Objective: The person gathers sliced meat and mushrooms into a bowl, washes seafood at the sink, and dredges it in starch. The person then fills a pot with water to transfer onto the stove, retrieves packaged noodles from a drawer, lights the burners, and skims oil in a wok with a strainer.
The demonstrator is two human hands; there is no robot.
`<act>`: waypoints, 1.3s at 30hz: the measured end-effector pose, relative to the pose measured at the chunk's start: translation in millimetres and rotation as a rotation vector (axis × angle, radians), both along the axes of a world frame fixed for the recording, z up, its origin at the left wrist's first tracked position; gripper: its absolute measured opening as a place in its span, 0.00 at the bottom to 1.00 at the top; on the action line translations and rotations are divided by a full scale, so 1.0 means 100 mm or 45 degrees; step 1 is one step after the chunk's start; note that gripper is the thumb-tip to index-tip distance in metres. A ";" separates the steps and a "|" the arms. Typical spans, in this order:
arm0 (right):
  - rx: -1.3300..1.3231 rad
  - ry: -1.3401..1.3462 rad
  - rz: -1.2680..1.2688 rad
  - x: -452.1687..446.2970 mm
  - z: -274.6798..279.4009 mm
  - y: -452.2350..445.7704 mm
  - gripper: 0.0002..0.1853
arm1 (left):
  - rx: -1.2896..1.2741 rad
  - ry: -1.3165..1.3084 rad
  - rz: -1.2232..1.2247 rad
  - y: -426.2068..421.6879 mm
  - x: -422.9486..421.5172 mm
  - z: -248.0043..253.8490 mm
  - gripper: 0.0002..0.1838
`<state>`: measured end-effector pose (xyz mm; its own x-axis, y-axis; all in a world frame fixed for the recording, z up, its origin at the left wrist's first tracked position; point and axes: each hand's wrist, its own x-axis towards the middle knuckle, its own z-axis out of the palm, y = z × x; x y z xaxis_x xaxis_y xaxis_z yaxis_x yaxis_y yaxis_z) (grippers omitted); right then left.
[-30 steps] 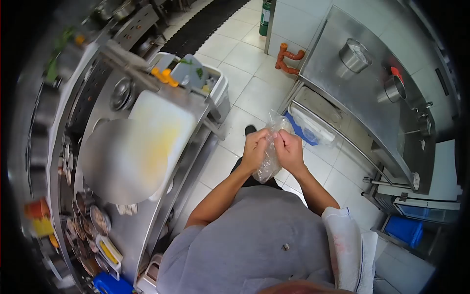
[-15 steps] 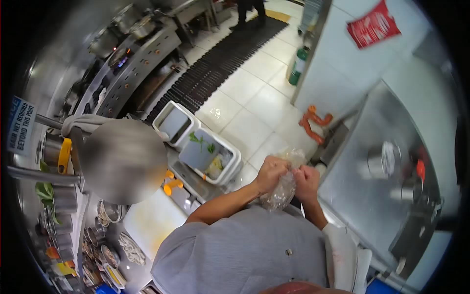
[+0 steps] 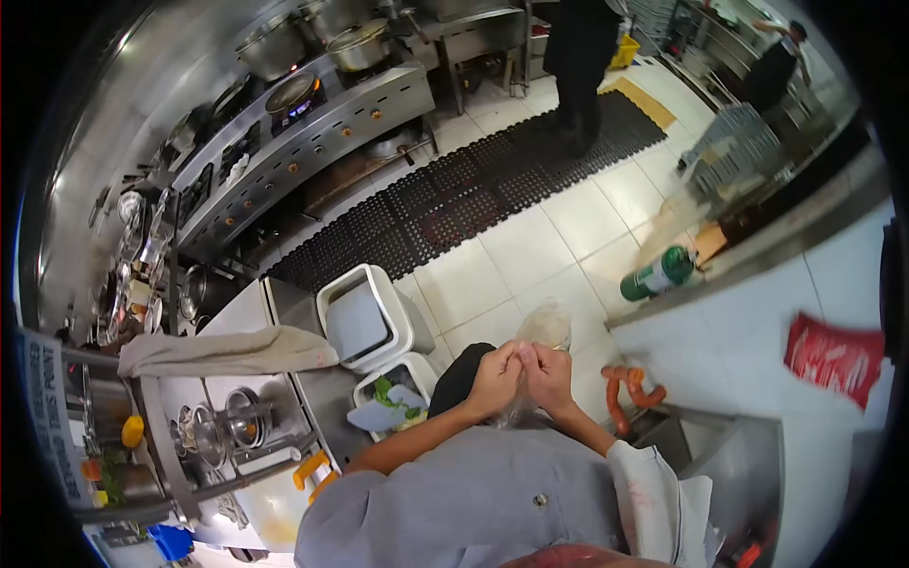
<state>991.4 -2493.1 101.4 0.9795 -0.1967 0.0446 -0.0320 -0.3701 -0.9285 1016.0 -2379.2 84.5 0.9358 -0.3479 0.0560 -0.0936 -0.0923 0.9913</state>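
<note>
A clear plastic bag (image 3: 549, 324) is gripped in front of my grey shirt, with its upper part puffed out beyond my fists. Its crumpled lower part (image 3: 514, 409) hangs between my wrists. My left hand (image 3: 496, 381) is closed around the bag's gathered middle. Pressed against it, knuckle to knuckle, my right hand (image 3: 547, 373) is closed on the same bag. What the bag contains, if anything, I cannot make out.
Two white bins (image 3: 409, 327) stand left of my hands, the nearer one holding green leaves. Beyond lie a black rubber mat (image 3: 417, 213) and a stove (image 3: 303, 156) with pots. Orange-red sausage-like links (image 3: 632, 393) and a green cylinder (image 3: 658, 275) are to the right. A person (image 3: 576, 71) stands on the mat.
My view has turned left, bringing more of the stove and people into sight. My fists have come together on the bag. A dark-clothed leg now shows beside my left hand.
</note>
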 end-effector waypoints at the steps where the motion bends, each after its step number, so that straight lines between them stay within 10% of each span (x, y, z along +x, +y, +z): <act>1: 0.250 0.093 0.124 0.22 -0.05 -0.02 0.18 | -0.066 0.053 0.052 0.00 0.18 0.10 0.10; 8: 0.561 0.303 0.377 2.02 -0.17 0.22 0.18 | -0.341 0.508 0.374 0.34 1.76 -0.21 0.16; 9: 0.511 0.236 0.417 2.34 -0.28 0.24 0.16 | -0.832 0.921 0.483 0.51 2.05 -0.30 0.16; 11: 1.598 0.716 -0.003 3.05 -0.11 0.31 0.13 | -1.487 1.183 0.641 0.80 2.55 -0.29 0.17; 12: 1.580 0.725 0.015 3.30 -0.07 0.44 0.13 | -1.509 1.171 0.651 0.91 2.77 -0.31 0.17; 20: 0.851 0.336 0.486 5.24 -0.39 1.29 0.25 | -0.317 0.213 1.032 1.93 3.78 -0.34 0.21; 22: 0.756 0.237 0.526 5.80 -0.43 1.53 0.25 | -0.316 0.337 1.382 2.30 3.93 -0.40 0.21; 24: 1.417 0.397 1.016 6.30 -0.65 1.84 0.23 | -0.788 0.235 1.519 2.57 4.12 -0.52 0.20; 28: 0.930 0.589 1.090 6.72 -0.77 2.65 0.20 | -0.872 0.135 1.907 2.81 4.30 -0.87 0.18; 31: 0.756 0.608 1.338 6.78 -0.74 3.22 0.20 | 1.003 0.253 2.119 2.92 4.22 -0.79 0.13; 34: 0.576 0.611 1.506 6.85 -0.66 3.80 0.22 | 1.003 -0.040 2.059 2.86 4.68 -0.35 0.17; 39: 0.230 0.504 1.770 7.10 -0.62 4.85 0.24 | 0.298 0.366 1.952 3.26 5.61 -0.43 0.15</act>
<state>1701.5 -2008.0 39.4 0.3224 0.9273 -0.1900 -0.0121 -0.1967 -0.9804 1576.8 -2053.2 41.6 0.3615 0.9275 -0.0954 0.4103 -0.0664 0.9095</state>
